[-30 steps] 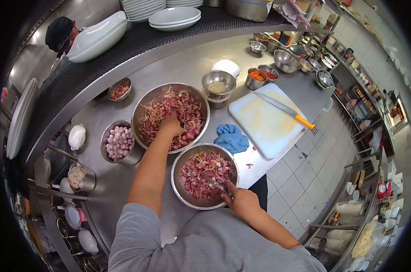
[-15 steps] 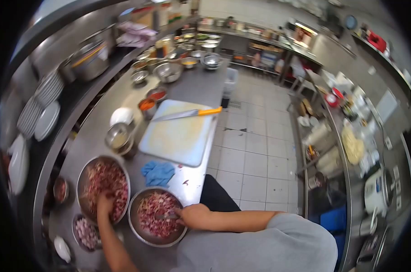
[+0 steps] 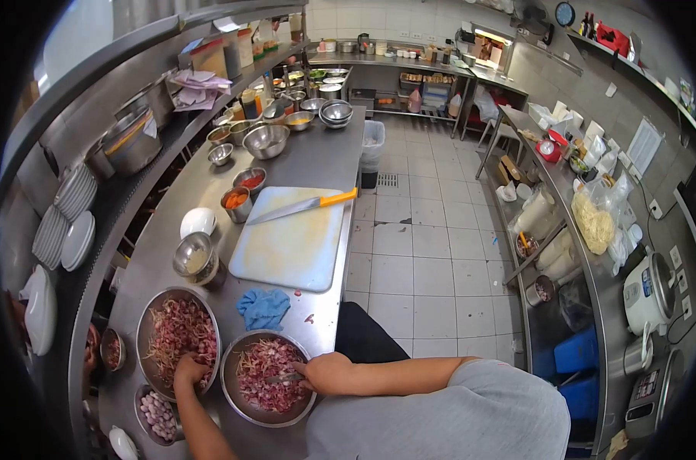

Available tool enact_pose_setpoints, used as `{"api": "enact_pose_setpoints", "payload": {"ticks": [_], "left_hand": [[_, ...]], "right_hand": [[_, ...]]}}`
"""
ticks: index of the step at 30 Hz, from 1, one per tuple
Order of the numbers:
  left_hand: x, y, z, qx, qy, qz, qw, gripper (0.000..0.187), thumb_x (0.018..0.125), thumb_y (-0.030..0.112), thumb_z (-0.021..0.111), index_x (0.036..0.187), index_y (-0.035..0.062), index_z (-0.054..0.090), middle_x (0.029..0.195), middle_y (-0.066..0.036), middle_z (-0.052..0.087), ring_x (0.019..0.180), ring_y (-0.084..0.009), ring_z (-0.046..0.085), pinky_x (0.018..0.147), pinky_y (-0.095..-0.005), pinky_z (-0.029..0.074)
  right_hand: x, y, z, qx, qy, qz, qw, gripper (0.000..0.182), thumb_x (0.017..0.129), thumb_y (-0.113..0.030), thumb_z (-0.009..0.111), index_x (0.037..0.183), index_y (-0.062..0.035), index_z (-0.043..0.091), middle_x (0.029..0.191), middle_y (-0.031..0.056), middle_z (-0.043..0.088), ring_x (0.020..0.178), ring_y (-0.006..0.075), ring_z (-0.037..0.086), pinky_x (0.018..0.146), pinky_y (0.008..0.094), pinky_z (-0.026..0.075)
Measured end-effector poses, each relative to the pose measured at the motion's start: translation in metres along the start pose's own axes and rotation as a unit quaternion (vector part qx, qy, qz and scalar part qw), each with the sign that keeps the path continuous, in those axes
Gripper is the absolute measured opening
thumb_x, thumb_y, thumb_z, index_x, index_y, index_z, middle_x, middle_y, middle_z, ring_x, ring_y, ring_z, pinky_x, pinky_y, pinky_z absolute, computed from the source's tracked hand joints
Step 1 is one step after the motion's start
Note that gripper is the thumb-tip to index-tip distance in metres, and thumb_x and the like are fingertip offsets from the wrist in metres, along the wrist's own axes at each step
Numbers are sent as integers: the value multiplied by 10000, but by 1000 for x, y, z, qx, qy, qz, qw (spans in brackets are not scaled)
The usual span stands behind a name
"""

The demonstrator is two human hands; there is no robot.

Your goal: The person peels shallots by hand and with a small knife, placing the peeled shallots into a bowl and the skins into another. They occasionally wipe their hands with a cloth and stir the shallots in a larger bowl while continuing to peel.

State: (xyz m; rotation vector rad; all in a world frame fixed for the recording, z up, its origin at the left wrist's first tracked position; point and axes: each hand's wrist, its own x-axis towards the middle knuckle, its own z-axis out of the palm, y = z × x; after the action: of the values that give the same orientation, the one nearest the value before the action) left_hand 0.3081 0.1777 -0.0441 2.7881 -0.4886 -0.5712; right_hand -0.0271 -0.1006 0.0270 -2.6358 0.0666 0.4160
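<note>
My left hand (image 3: 190, 371) reaches into a large steel bowl (image 3: 142, 322) of chopped reddish-purple and pale shredded food; its fingers are partly buried and what they hold is hidden. My right hand (image 3: 322, 373) is closed on a metal utensil (image 3: 285, 377), whose end lies in the similar food of a second steel bowl (image 3: 229, 388). A smaller bowl of whitish-pink pieces (image 3: 158, 417) stands below the left bowl. Just above the second bowl lies a crumpled blue cloth (image 3: 263, 308).
A white cutting board (image 3: 290, 249) bears a knife with a yellow handle (image 3: 338, 198). Steel bowls (image 3: 266, 141) and containers stand farther along the counter. Plates (image 3: 78, 241) sit on the left shelf. On the right are a counter with a rice cooker (image 3: 645, 297) and blue bins (image 3: 576, 351).
The camera view has shifted and become sharper. My left hand is now nearer the lower edge of the left bowl. My right hand stays at the second bowl with the utensil.
</note>
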Motion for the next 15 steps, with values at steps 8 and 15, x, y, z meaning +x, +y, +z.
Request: {"api": "enact_pose_setpoints", "payload": {"ticks": [8, 15], "left_hand": [[-36, 7, -10, -308, 94, -10, 947, 344, 737, -60, 689, 1071, 13, 649, 898, -105, 662, 773, -224, 666, 630, -366, 543], [-39, 3, 13, -61, 219, 51, 972, 307, 868, 95, 688, 1141, -39, 643, 1034, -219, 697, 918, -365, 670, 861, -395, 508]], "right_hand": [[-13, 18, 5, 47, 47, 12, 998, 499, 985, -378, 541, 1398, -102, 508, 905, 167, 716, 844, 348, 705, 683, 484, 551], [-27, 27, 14, 33, 36, -1, 999, 508, 990, -380, 537, 1422, -117, 489, 908, 172, 712, 818, 351, 704, 660, 482, 551]]}}
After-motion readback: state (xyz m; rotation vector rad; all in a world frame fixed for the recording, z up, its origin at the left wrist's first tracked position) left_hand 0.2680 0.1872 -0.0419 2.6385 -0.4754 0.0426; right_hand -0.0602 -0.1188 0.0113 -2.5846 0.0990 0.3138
